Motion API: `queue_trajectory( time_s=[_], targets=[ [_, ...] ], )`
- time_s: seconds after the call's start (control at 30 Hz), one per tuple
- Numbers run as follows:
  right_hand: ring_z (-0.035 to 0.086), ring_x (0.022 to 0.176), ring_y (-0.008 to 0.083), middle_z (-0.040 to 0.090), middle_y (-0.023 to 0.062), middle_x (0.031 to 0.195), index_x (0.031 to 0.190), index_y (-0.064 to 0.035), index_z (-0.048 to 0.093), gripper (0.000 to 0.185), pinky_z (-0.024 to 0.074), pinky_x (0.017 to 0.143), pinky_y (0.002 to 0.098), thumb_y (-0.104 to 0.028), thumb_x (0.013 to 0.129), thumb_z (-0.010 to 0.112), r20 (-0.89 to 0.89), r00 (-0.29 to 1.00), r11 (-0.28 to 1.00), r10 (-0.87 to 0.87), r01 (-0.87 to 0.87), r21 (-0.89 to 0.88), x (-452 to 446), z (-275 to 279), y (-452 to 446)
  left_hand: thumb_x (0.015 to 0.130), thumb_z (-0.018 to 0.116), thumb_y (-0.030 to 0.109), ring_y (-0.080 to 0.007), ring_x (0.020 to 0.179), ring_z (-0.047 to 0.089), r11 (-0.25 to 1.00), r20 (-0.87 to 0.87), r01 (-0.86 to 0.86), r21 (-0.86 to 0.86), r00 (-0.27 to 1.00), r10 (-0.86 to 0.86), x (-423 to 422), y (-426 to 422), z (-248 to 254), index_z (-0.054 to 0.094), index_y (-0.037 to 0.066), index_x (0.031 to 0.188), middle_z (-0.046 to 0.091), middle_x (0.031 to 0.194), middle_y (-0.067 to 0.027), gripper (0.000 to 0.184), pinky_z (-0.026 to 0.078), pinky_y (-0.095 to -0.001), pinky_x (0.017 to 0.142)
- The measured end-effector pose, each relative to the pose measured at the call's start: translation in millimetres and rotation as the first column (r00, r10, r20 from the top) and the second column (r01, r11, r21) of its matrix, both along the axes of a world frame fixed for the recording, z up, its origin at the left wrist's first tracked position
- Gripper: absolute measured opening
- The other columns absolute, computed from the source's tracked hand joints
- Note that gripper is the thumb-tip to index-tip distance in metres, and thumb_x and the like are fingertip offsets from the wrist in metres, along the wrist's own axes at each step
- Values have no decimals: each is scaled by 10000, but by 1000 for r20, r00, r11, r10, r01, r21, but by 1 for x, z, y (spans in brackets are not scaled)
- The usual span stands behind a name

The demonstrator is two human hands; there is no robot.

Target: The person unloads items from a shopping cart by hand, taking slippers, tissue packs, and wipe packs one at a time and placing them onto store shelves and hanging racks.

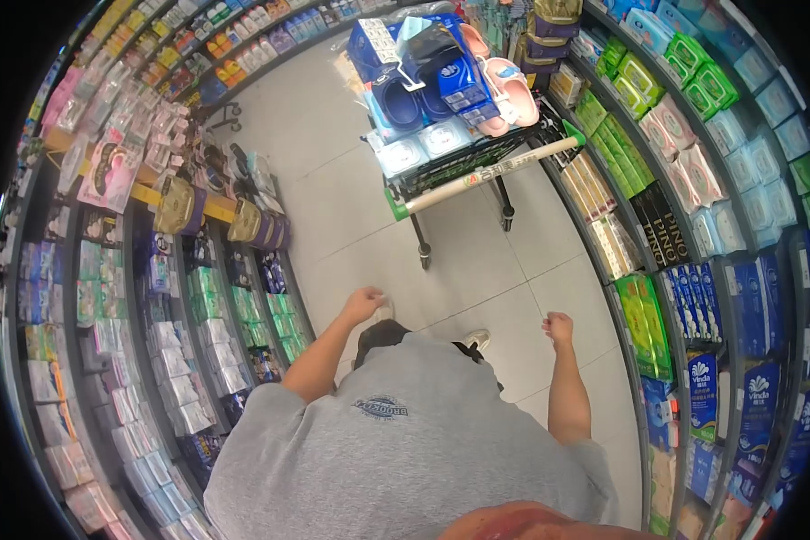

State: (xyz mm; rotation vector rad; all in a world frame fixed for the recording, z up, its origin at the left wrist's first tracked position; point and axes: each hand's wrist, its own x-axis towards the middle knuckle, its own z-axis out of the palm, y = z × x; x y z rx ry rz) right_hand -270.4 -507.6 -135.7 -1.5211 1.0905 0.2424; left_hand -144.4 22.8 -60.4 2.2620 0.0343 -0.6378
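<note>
My left hand (pixel 364 304) hangs in the air above the floor, touching nothing, its fingers loosely bent and apart. Out to the right, my right hand (pixel 558 327) is also raised and empty, with its fingers curled in. Ahead of both hands stands a shopping cart, its handlebar (pixel 486 175) out of their reach. Piled on the cart are dark blue clogs (pixel 398 102), pink clogs (pixel 513 93), a blue tissue pack (pixel 463 85) and white-and-blue packs (pixel 423 147).
Left shelves hold rows of small packs (pixel 166 360), with hanging pink packets (pixel 110 171) above. Along the right run tissue packs (pixel 754 405), green packs (pixel 643 324) and wipes (pixel 693 171). Bottles (pixel 243 40) line the far left shelf. Pale floor tiles (pixel 351 252) run between.
</note>
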Motion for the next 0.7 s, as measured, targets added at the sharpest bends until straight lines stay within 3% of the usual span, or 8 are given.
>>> queue_trajectory(
  time_s=[0.1, 0.2, 0.47, 0.53, 0.57, 0.6, 0.63, 0.7],
  targets=[
    [627, 628, 147, 660, 66, 786, 984, -57, 626, 195, 466, 534, 281, -188, 840, 611, -23, 997, 997, 70, -69, 17, 14, 7, 67, 770, 644, 172, -198, 655, 630, 950, -261, -284, -127, 934, 245, -32, 106, -69, 683, -35, 960, 674, 761, -126, 283, 511, -331, 620],
    [628, 631, 151, 666, 66, 793, 988, -68, 629, 195, 479, 556, 317, -196, 843, 615, -83, 994, 996, 73, -69, 47, 6, 1, 142, 808, 625, 169, -179, 580, 616, 890, -462, -452, 51, 780, 423, -66, 186, -68, 682, -6, 902, 668, 734, -117, 207, 440, -299, 444],
    [597, 573, 167, 627, 63, 713, 901, -37, 626, 158, 469, 484, 332, -161, 803, 628, -281, 959, 999, 32, -32, 3, -19, -30, 289, 807, 605, 214, -193, 631, 617, 753, -695, -658, -11, 546, 467, -72, 363, -77, 664, 42, 900, 617, 707, -103, 204, 421, -299, 476],
    [584, 553, 165, 605, 60, 646, 808, -33, 634, 107, 470, 482, 334, -133, 781, 608, -207, 976, 995, -65, 49, -81, 1, -28, 303, 774, 610, 236, -245, 714, 646, 816, -572, -536, 216, 608, 550, -36, 376, -81, 672, 59, 922, 643, 734, -125, 238, 470, -388, 533],
    [571, 544, 162, 586, 58, 610, 741, -37, 625, 99, 460, 477, 329, -123, 773, 589, -156, 986, 985, -57, 30, -168, 14, -28, 304, 764, 608, 248, -280, 734, 651, 967, -366, -31, 251, 922, 125, -10, 402, -118, 675, 65, 902, 655, 764, -142, 239, 484, -427, 569],
    [558, 535, 159, 568, 56, 574, 674, -42, 616, 125, 449, 472, 325, -114, 766, 569, -113, 993, 967, -44, 14, -253, 26, -27, 302, 754, 606, 261, -316, 754, 656, 802, -184, 449, 395, 894, -410, 12, 426, -150, 679, 70, 882, 666, 793, -160, 241, 498, -467, 605],
    [536, 524, 150, 549, 49, 548, 628, -49, 605, 157, 433, 470, 316, -105, 765, 554, -29, 998, 945, -50, 38, -324, 39, -25, 296, 768, 588, 278, -362, 794, 649, 700, -101, 533, 475, 824, -558, 54, 400, -98, 681, 77, 819, 668, 848, -175, 227, 506, -493, 708],
    [507, 533, 134, 545, 36, 555, 634, -49, 613, 167, 412, 490, 295, -84, 770, 524, 172, 981, 912, -90, 151, -383, 78, 3, 289, 759, 562, 236, -313, 685, 608, 969, -141, 205, 136, 972, -186, 132, 381, -105, 648, 72, 721, 628, 729, -150, 189, 466, -457, 633]
  ],
)
